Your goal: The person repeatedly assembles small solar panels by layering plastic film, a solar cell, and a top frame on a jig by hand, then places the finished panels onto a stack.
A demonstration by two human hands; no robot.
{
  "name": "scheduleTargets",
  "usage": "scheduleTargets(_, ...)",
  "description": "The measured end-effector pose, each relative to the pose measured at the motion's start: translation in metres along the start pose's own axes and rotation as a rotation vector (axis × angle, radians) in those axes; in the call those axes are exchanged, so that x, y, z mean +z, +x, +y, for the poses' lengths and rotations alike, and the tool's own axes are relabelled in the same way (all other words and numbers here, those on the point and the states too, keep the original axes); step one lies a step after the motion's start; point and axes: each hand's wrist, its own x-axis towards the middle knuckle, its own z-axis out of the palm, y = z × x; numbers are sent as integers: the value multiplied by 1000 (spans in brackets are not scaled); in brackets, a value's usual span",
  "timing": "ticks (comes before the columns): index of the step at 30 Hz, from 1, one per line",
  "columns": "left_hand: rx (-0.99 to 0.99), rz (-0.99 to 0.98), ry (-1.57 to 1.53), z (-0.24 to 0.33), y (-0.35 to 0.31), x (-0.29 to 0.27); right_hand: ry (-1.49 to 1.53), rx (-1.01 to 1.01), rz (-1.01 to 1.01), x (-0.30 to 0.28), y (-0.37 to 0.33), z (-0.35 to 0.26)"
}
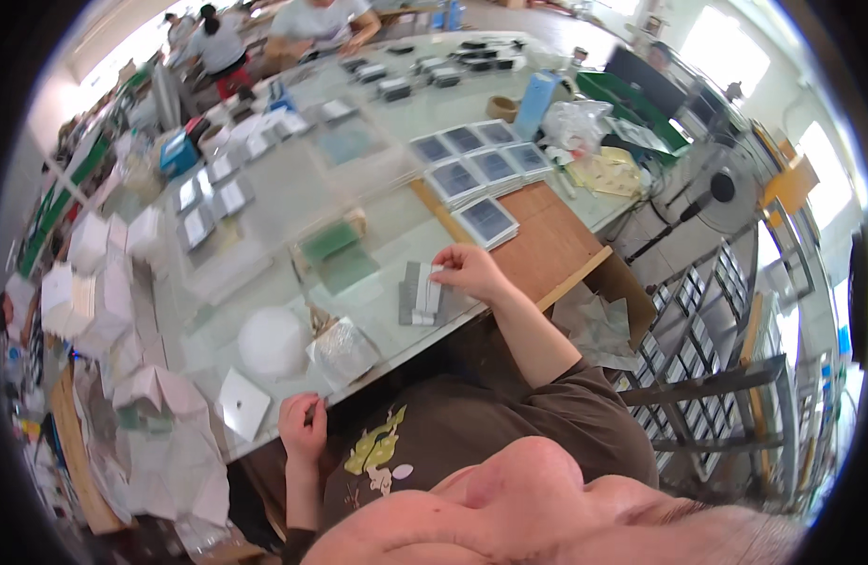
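My right hand (471,273) reaches over the front of the table, thumb and fingers pinched on the upper edge of a white strip (428,290). That strip lies over a flat grey rectangular plate (409,306) close to the table's edge. My left hand (303,428) is closed, its fingers curled, low at the front edge of the table; a small dark spot shows between the fingers, too small to name. Just left of it lies a white square card (243,405) with a dark dot. A bubble-wrapped piece (343,350) and a round white piece (272,342) rest beyond that hand.
Stacks of dark-faced, white-edged panels (487,221) stand on and beside a brown board (547,235). Green sheets (340,259) lie mid-table. White boxes (99,250) and crumpled paper (175,443) crowd the left. Across the table sits another person (321,24). A fan (723,188) stands right.
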Motion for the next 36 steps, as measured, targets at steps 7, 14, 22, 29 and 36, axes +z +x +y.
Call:
scheduleTargets(7,52,-5,-13,0,15,11,110,-46,-163,33,4,-38)
scheduleTargets(14,59,-5,-39,8,19,13,100,49,-528,111,13,-54)
scheduleTargets(22,126,-73,-10,8,23,13,-147,-15,-543,150,23,-37)
scheduleTargets(29,158,-43,5,5,27,17,-194,-38,-496,152,21,-42)
scheduleTargets(36,162,-58,26,5,26,18,-168,-73,-490,152,19,-38)
